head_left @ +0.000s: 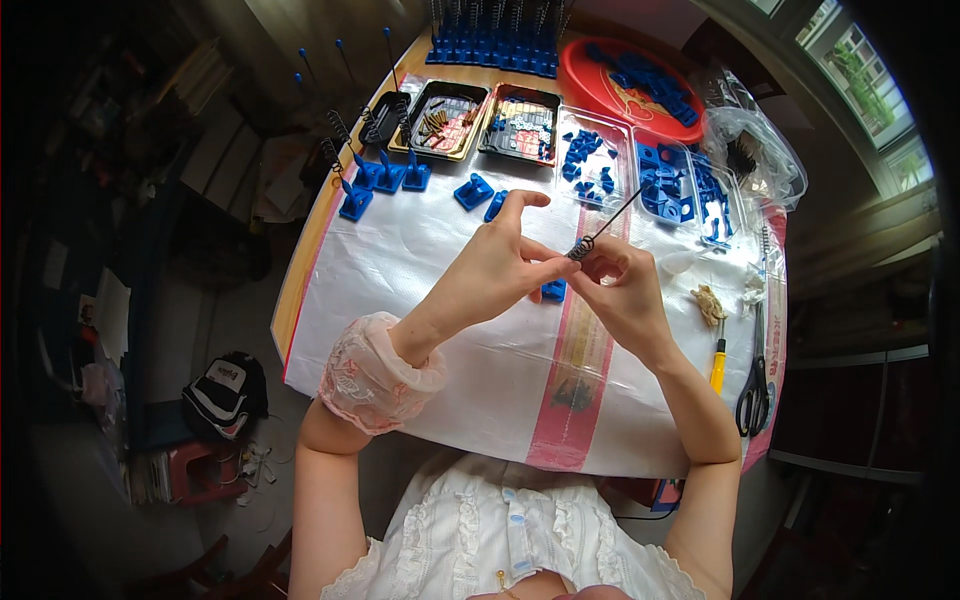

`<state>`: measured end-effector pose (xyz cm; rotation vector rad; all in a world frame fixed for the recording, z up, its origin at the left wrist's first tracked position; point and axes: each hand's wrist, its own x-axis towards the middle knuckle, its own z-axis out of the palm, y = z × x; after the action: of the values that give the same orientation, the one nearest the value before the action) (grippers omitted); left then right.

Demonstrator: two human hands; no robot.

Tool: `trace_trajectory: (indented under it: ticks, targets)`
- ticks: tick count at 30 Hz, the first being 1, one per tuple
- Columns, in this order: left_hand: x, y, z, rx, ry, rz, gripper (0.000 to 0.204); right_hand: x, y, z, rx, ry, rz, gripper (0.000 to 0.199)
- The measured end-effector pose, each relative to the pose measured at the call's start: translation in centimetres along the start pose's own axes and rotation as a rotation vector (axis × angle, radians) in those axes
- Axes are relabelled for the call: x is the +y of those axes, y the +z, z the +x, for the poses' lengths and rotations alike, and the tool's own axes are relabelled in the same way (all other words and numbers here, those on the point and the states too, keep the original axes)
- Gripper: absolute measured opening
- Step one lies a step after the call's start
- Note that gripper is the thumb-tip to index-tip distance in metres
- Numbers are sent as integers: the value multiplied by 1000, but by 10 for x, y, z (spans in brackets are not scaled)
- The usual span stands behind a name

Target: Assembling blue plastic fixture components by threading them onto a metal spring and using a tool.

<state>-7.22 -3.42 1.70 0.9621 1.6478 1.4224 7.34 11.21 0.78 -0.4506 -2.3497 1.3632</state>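
Observation:
A dark coil spring (581,248) with a thin straight rod (620,212) rising from it to the upper right is held above the middle of the table. My left hand (485,268) pinches the spring's lower end between thumb and a finger, with the forefinger raised and bent. On the other side my right hand (628,295) is closed, its thumb and fingertips on the spring. Just below the fingers a blue plastic piece (553,290) is partly hidden. Beyond my left hand lie a blue base piece (473,192) and another one half covered by the hand.
Blue bases with springs (387,174) stand at the left edge; more fill the back. Black trays (455,90) hold small metal parts. Clear boxes (665,215) and a red plate (600,95) hold blue parts. A yellow-handled screwdriver (718,366) and black scissors (752,400) lie right.

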Motion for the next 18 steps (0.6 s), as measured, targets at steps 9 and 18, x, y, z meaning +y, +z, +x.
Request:
trace_trajectory:
  ticks: [9, 18]
  targets:
    - [7, -1, -1, -23, -32, -39, 78, -3, -2, 1, -19, 16, -24, 13]
    - [-9, -24, -11, -43, 108, 520, 50, 1, -3, -1, -31, 10, -39, 8]
